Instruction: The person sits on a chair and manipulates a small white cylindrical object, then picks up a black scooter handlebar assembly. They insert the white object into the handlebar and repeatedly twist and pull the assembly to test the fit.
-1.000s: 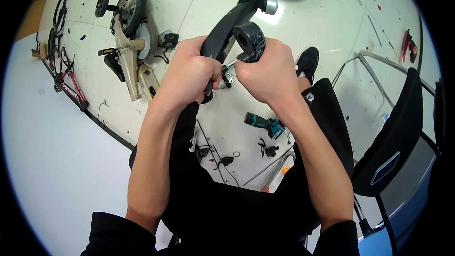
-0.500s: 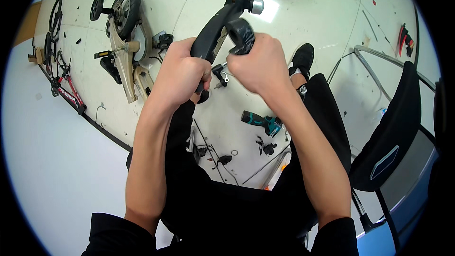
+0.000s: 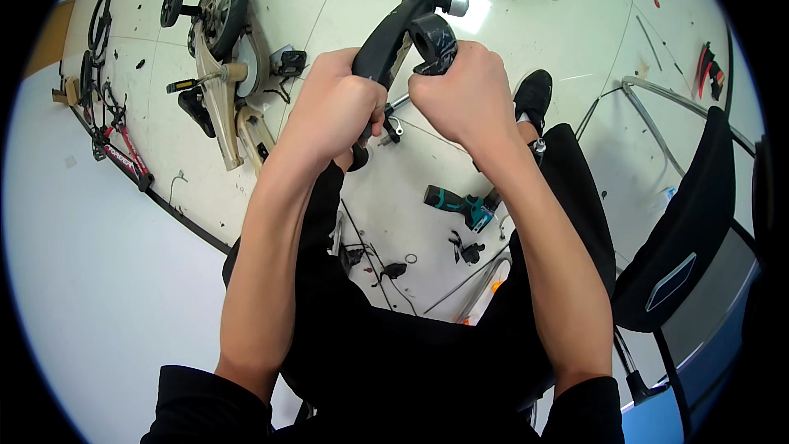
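Observation:
Both my hands are raised over the floor in front of me. My left hand (image 3: 335,107) is closed around the lower end of a thick black bicycle handlebar (image 3: 393,37), which slants up and away to the right. At its far end are a metal tip and a silver bell-like cylinder (image 3: 455,2). My right hand (image 3: 467,94) is closed on a shiny black piece with a round hollow end (image 3: 434,41), close beside the bar. Its kind is unclear, and my fingers hide the rest of it. A metal and black part (image 3: 396,125) shows below, between my hands.
A teal and black power drill (image 3: 460,204) lies on the floor between my legs, near small black parts (image 3: 467,248) and rods. A beige bike frame with wheel (image 3: 220,90) lies at left, a red bike frame (image 3: 123,152) beyond. At right stands a black chair (image 3: 682,230) with a phone.
Both hands and the handlebar appear slightly farther right and higher, while the whole view has shifted a little. Both grips look the same.

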{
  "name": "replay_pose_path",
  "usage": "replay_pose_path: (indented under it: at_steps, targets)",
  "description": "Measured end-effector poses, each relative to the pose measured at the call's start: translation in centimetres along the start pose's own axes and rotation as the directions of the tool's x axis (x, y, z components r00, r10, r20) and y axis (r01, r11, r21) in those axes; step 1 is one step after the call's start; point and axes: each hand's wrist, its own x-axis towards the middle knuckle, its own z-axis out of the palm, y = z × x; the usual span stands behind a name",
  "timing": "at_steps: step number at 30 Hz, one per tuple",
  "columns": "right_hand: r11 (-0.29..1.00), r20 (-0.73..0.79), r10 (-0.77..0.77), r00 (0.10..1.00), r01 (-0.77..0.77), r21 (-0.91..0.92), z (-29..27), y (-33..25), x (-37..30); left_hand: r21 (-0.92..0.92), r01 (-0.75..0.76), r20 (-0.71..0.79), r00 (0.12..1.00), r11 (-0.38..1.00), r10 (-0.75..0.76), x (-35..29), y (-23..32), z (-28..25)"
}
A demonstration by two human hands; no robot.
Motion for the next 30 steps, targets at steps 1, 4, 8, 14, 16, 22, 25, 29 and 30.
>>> replay_pose_path:
  at_steps: [1,4,8,14,16,22,25,29,30]
  targets:
    - [1.000,-0.012,0.001,1.000,-0.001,0.011,0.1,0.1,0.1,0.004,-0.004,0.003,1.000,1.000,0.004,-0.1,0.0,0.0]
    - [0.997,-0.032,-0.042,0.999,0.044,0.070,0.3,0.1,-0.4,0.005,-0.027,0.018,0.999,1.000,0.027,-0.3,0.1,-0.3]
    - [0.998,-0.020,-0.051,0.999,0.052,0.034,0.2,0.2,-0.4,0.014,-0.026,0.015,1.000,1.000,0.026,-0.3,-0.3,-0.6]
    - [0.998,-0.027,-0.065,0.997,0.065,-0.013,-0.3,-0.4,-0.3,0.028,-0.024,0.010,1.000,0.999,0.024,-1.1,0.1,-0.7]
    - [0.996,0.004,-0.088,0.996,0.088,-0.032,-0.1,-0.4,-0.7,0.017,-0.020,0.009,1.000,1.000,0.020,-1.1,0.1,-0.8]
    - [1.000,0.040,0.000,0.999,0.001,-0.031,-0.6,-0.7,-0.3,0.039,-0.007,0.027,1.000,0.999,0.006,-1.0,0.1,-0.9]
    - [0.992,0.021,-0.099,0.995,0.100,-0.071,0.3,-0.5,-1.0,-0.005,-0.016,0.034,0.999,1.000,0.016,-1.0,0.0,-1.4]
    - [0.993,0.006,-0.088,0.996,0.088,-0.081,0.4,-0.4,-0.4,-0.007,-0.012,0.026,1.000,1.000,0.012,-0.4,-0.3,-1.2]
    - [0.994,-0.001,-0.083,0.997,0.083,-0.072,0.5,-0.3,-0.5,0.003,-0.012,0.021,1.000,1.000,0.012,-0.3,-0.2,-1.2]
